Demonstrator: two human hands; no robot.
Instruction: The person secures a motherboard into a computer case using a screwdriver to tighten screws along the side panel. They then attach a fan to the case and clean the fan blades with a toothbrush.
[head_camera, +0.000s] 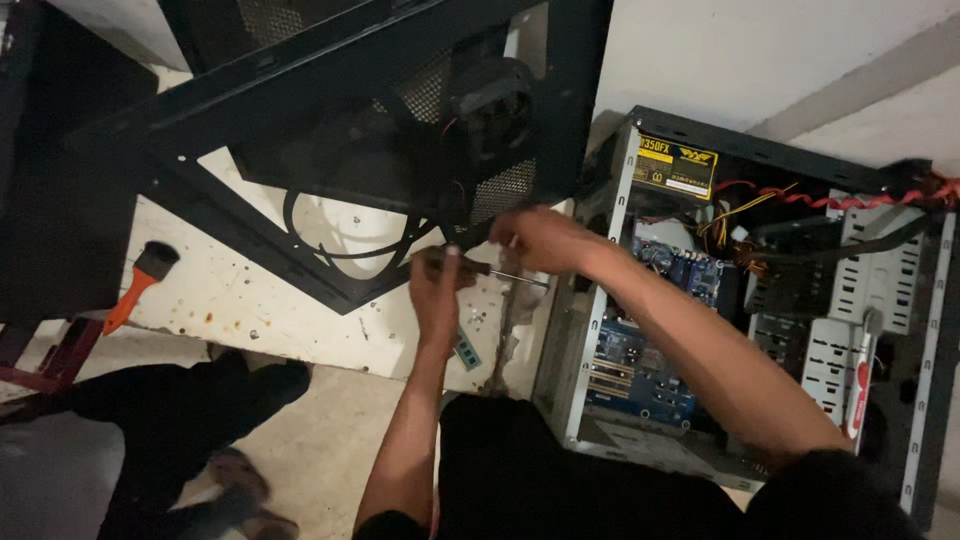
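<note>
- Left hand: closed around the screwdriver handle, just below the black case frame.
- Right hand: fingers curled at the frame's lower corner (grip contents cannot be told).
- Open computer case: right of the frame.

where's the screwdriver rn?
Head view, centre: the screwdriver is in the left hand, its shaft pointing right, under the right hand, at the lower edge of the black case frame.

Computer repair workshop: open desktop case at right, stripped black chassis upper left, stained white bench, bare concrete floor.
</note>
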